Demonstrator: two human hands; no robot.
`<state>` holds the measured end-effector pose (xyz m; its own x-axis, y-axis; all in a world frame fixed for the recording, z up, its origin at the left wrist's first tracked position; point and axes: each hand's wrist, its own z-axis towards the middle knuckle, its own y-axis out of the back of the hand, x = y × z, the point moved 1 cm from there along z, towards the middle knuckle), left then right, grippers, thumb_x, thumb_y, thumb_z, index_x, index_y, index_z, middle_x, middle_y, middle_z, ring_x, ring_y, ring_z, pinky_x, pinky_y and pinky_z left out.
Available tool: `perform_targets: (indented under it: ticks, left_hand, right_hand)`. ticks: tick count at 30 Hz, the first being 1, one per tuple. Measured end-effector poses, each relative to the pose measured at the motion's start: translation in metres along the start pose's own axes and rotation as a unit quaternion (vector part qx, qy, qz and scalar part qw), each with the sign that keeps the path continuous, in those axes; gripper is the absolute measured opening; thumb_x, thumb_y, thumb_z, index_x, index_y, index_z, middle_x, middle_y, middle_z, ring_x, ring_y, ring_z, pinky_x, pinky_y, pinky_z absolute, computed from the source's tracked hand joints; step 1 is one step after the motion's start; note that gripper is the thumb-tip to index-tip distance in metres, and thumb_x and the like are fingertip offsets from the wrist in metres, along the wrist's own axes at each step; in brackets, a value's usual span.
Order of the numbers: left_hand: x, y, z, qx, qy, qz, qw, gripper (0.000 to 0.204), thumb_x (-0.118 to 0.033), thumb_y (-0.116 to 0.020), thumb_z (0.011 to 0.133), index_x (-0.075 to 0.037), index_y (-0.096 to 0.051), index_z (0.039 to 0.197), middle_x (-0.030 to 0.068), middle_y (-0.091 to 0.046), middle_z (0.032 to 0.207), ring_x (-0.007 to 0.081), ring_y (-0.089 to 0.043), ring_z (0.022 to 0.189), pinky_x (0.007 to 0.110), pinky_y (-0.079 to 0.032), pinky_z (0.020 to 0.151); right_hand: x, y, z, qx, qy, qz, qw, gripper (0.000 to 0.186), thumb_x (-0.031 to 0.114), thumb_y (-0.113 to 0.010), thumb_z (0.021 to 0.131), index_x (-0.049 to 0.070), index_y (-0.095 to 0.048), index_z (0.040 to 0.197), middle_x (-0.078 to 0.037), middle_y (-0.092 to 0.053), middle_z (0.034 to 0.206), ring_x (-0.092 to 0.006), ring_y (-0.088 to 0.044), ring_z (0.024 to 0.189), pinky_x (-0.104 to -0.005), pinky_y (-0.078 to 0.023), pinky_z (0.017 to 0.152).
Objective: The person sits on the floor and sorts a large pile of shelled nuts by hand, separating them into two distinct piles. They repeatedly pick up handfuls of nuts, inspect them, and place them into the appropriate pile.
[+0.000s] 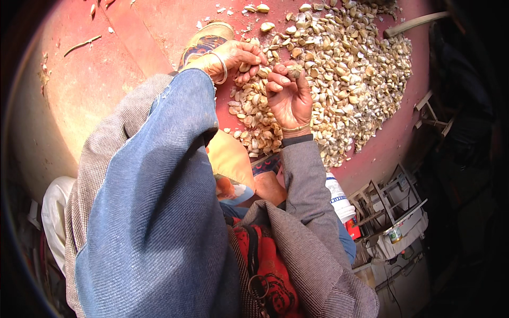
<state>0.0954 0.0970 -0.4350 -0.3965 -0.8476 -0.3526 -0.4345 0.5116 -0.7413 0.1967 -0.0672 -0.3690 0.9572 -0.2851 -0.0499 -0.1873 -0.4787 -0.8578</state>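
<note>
A large heap of pale garlic cloves with loose skins lies ahead of me on a reddish surface. Above its left part my two hands are close together. My left hand, a pale bangle at its wrist, is closed with the fingertips pinched; a garlic clove shows under its fingers. Just to the right, my right hand has its palm turned up and fingers curled. Between its thumb and forefinger it grips a small brownish piece of garlic, perhaps a root end.
A shoe rests just beyond my left hand. A curved wooden handle reaches the heap's far right. A white bucket and small wooden stools stand at the lower right. A twig lies far left.
</note>
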Motion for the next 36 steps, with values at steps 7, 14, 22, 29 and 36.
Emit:
perform_targets:
  ticks: [7,14,22,29,36]
  left_hand:
    - [-0.001,0.000,-0.002,0.018,0.011,-0.033,0.999,0.012,-0.011,-0.060,0.096,-0.002,-0.063,0.104,0.0061,-0.063,0.076,0.0154,-0.062,0.062,0.026,-0.050,0.053]
    - [-0.004,-0.001,-0.005,0.024,0.016,-0.017,0.999,0.013,-0.010,-0.059,0.096,-0.001,-0.062,0.105,0.0070,-0.062,0.075,0.0153,-0.061,0.057,0.026,-0.051,0.052]
    - [-0.005,0.000,-0.006,0.009,0.021,-0.004,1.000,0.014,-0.012,-0.059,0.098,0.000,-0.062,0.104,0.0073,-0.062,0.074,0.0145,-0.058,0.057,0.025,-0.048,0.053]
    - [-0.004,0.001,-0.005,0.005,0.022,-0.007,1.000,0.016,-0.012,-0.057,0.099,0.001,-0.062,0.107,0.0070,-0.062,0.075,0.0139,-0.059,0.057,0.023,-0.050,0.052]
    - [-0.002,0.000,0.000,-0.013,0.035,0.028,0.999,0.015,-0.013,-0.057,0.100,0.000,-0.061,0.106,0.0067,-0.062,0.075,0.0135,-0.058,0.057,0.023,-0.048,0.052]
  right_hand:
    - [0.028,-0.004,0.014,-0.069,0.030,-0.222,0.972,0.026,0.022,-0.062,0.101,0.003,-0.061,0.118,-0.008,-0.064,0.107,-0.0163,-0.062,0.092,-0.0313,-0.056,0.082]
    - [0.114,-0.067,0.085,-0.120,0.160,-0.341,0.919,0.025,0.016,-0.063,0.100,-0.001,-0.062,0.118,-0.010,-0.067,0.102,-0.0171,-0.067,0.089,-0.0295,-0.062,0.077]
    - [0.261,-0.153,0.185,0.013,0.292,-0.458,0.840,0.040,0.037,-0.067,0.093,0.015,-0.065,0.126,-0.015,-0.057,0.131,-0.0302,-0.046,0.128,-0.0639,-0.034,0.111]
    - [0.243,-0.083,0.055,-0.166,0.312,-0.486,0.799,0.016,0.007,-0.060,0.099,-0.002,-0.064,0.112,-0.012,-0.070,0.095,-0.0202,-0.070,0.083,-0.0338,-0.064,0.074]
    - [0.135,0.014,-0.014,-0.277,0.197,-0.786,0.517,0.033,0.012,-0.063,0.097,0.005,-0.062,0.129,-0.009,-0.068,0.110,-0.0170,-0.067,0.095,-0.0296,-0.058,0.082]
